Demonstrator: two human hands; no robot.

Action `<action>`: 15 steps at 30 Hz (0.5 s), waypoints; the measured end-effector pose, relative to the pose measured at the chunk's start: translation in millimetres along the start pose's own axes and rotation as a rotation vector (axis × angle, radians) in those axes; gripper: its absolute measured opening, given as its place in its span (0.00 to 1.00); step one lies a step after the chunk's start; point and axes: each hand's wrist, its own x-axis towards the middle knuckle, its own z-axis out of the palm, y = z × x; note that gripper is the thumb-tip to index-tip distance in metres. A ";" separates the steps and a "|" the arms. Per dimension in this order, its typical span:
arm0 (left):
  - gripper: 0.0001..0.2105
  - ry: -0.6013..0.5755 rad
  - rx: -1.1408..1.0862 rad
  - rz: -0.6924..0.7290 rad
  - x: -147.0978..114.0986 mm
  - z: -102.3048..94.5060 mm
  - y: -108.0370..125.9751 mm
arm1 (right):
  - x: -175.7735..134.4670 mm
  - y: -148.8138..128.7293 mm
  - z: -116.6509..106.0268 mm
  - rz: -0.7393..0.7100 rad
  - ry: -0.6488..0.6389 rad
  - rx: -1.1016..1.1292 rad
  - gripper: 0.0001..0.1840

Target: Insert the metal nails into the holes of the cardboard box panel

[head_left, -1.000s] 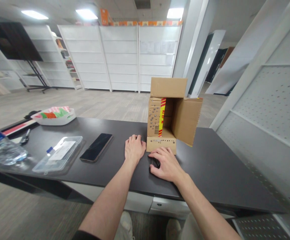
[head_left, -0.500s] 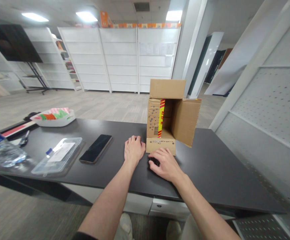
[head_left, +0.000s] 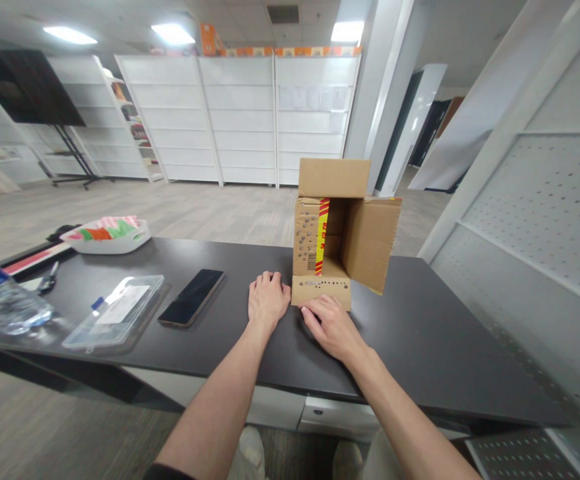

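A cardboard box (head_left: 308, 233) stands on its side on the dark desk, its opening facing me and its flaps spread. Its lower flap, with a row of small holes, lies toward me on the desk. My left hand (head_left: 269, 299) rests palm down just left of that flap, holding nothing visible, with its fingers slightly bent. At the flap's near edge lies my right hand (head_left: 331, 325), palm down, fingers over the cardboard and thumb alongside. What is beneath the right palm is hidden.
Left on the desk (head_left: 445, 347) are a phone (head_left: 193, 298), a clear plastic case (head_left: 115, 313), a water bottle (head_left: 5, 300) and a white basket (head_left: 115, 243) of colourful items. A perforated panel (head_left: 545, 200) rises at the right. White shelving (head_left: 235, 120) stands behind.
My right hand has flattened and its thumb has moved in toward the fingers, so the dark gap between them no longer shows. The left hand and box are nearly still.
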 end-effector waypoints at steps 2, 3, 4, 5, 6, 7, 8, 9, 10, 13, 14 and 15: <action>0.14 -0.007 0.001 -0.005 -0.2 -0.4 0.2 | -0.1 1.3 2.2 -0.004 0.016 0.014 0.16; 0.14 -0.010 0.002 -0.007 -0.2 -0.6 0.3 | -0.1 2.2 3.6 -0.003 0.032 0.044 0.17; 0.14 -0.010 0.004 -0.007 -0.2 -0.7 0.4 | -0.1 3.2 5.2 0.004 0.060 0.091 0.17; 0.15 -0.009 0.006 -0.005 -0.1 -0.7 0.4 | 0.1 4.5 6.7 0.019 0.098 0.150 0.17; 0.15 -0.008 0.006 -0.004 0.1 -0.6 0.4 | 0.3 5.9 8.2 0.042 0.147 0.211 0.17; 0.15 -0.007 0.005 -0.004 0.4 -0.5 0.5 | 0.6 7.4 9.5 0.072 0.204 0.267 0.17; 0.15 -0.009 0.005 -0.006 0.7 -0.3 0.5 | 1.1 9.1 10.5 0.109 0.264 0.313 0.17; 0.15 -0.012 0.004 -0.008 1.0 -0.1 0.5 | 1.7 10.9 11.3 0.148 0.325 0.347 0.17; 0.15 -0.015 0.004 -0.011 1.4 0.2 0.4 | 2.3 12.6 11.8 0.190 0.382 0.375 0.17; 0.15 -0.018 0.006 -0.011 2.1 1.1 0.1 | 4.6 17.8 12.1 0.307 0.540 0.446 0.18; 0.15 -0.018 0.007 -0.009 2.2 1.3 0.0 | 5.3 19.5 12.0 0.341 0.582 0.466 0.18; 0.15 -0.016 0.007 -0.008 2.2 1.5 -0.1 | 6.0 21.0 11.8 0.371 0.617 0.483 0.19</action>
